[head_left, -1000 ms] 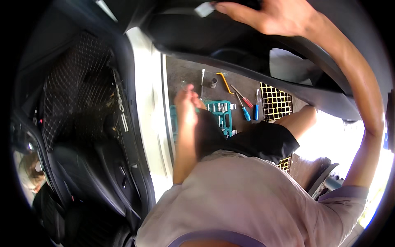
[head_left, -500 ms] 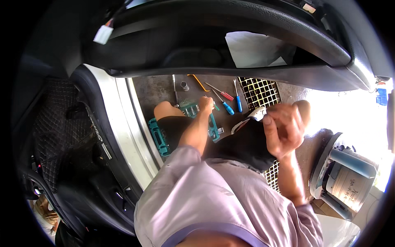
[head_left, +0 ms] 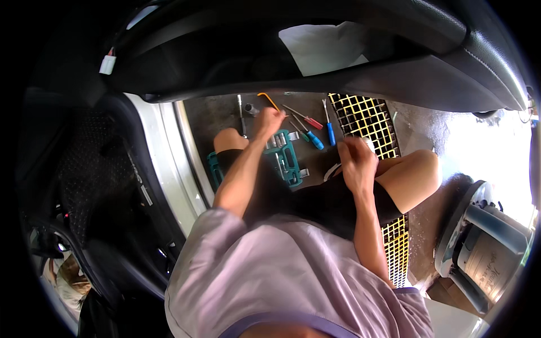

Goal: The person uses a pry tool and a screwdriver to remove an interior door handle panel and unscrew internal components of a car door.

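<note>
My left hand (head_left: 269, 119) is over the tools on the ground with its fingers closed; what they hold is hidden. Near it lie an orange bent bar (head_left: 264, 96), a metal socket (head_left: 249, 108), a ratchet-like tool (head_left: 241, 112) and several screwdrivers (head_left: 313, 139), red, green and blue. Below it is an open teal socket case (head_left: 290, 163), partly behind my arm. My right hand (head_left: 358, 161) hovers above my black shorts beside my shoe, fingers curled together, contents unclear.
A black car door panel (head_left: 394, 76) with a dangling white connector (head_left: 107, 63) arches across the top. The white sill (head_left: 174, 158) and dark car interior are left. A yellow grating (head_left: 360, 115) lies on the floor; a cylindrical metal machine (head_left: 484, 253) stands at right.
My right hand came down from the door and connector to my lap. My left hand moved forward over the tools. My view shifted, bringing more of the floor machine into it.
</note>
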`<state>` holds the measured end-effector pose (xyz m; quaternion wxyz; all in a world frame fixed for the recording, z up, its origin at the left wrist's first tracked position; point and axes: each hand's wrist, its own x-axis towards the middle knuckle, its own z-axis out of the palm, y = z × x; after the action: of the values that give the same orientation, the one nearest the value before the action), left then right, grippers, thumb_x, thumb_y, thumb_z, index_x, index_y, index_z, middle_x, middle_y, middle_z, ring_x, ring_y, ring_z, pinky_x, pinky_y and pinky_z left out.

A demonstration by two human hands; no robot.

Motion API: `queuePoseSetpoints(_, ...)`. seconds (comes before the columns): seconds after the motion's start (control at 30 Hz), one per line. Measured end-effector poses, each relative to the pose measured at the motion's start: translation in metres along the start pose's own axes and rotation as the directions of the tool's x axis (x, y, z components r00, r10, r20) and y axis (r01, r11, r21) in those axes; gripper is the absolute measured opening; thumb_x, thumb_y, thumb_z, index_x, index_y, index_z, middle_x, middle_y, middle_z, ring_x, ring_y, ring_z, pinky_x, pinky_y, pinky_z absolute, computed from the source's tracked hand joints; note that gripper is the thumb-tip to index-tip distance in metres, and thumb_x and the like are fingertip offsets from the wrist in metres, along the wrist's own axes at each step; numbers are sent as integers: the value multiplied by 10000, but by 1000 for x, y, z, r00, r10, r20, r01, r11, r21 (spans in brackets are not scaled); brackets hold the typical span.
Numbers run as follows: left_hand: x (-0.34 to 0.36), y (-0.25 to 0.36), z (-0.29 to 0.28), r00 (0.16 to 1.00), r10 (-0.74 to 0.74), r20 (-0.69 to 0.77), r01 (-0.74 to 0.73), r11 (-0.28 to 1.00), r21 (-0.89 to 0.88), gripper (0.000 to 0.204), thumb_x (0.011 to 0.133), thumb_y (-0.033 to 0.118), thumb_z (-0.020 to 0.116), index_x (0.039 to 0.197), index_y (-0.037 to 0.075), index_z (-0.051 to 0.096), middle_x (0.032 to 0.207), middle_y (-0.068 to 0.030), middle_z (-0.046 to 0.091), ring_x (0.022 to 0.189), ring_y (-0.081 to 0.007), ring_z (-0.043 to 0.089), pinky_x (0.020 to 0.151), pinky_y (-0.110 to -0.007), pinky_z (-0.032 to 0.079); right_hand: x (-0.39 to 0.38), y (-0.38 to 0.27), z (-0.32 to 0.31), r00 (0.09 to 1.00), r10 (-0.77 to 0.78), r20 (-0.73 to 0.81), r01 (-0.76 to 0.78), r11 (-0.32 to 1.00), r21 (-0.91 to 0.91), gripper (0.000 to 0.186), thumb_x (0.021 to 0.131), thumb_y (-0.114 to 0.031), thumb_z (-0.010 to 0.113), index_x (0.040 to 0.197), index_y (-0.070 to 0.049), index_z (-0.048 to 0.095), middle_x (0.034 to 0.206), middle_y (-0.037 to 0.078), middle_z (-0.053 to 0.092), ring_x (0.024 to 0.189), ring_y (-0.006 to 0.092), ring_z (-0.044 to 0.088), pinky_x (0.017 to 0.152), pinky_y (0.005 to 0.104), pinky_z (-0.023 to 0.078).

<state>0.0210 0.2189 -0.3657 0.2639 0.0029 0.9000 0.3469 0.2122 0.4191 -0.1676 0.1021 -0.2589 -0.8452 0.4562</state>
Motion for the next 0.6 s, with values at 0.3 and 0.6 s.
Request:
queuePoseSetpoints(0.3,-157,-59,-235,485,79,-871,-59,997,57,244,959,193,713,1094,-7,748,929,-181,773,855,-243,766,767,-342,582,76,63,251,893,-139,429,276,921,-275,268,903,-280,622,875,-45,748,834,239,718,846,442,713,771,511,582)
queuePoseSetpoints(0.6,-171,-145,-183,575,181,-798,49,966,254,196,895,171,761,996,4,737,820,-126,713,682,-250,698,648,-351,572,63,97,351,640,-36,767,351,902,-250,521,976,-509,583,984,-6,718,976,298,706,1008,489,667,874,528,544)
